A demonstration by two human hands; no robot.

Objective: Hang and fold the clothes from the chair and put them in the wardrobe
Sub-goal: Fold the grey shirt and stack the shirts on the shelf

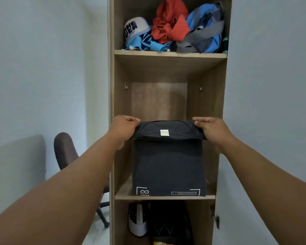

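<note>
Cloth this soft sags, so left hand (124,129) at nine o'clock and right hand (210,129) at three o'clock pinch the folded dark cotton T-shirt (168,167) at its collar-end corners, likely light enough.

1. Left hand (124,129) and right hand (211,129) each grip one end of the folded dark T-shirt (169,165) at its collar edge.
2. The T-shirt's lower edge rests at the front edge of the wardrobe (170,68) middle shelf (124,194).
3. Top shelf: white cap (133,28), red garment (170,23), blue garments (204,29), heaped unfolded.
4. Brown chair (64,149) stands left of the wardrobe.
</note>
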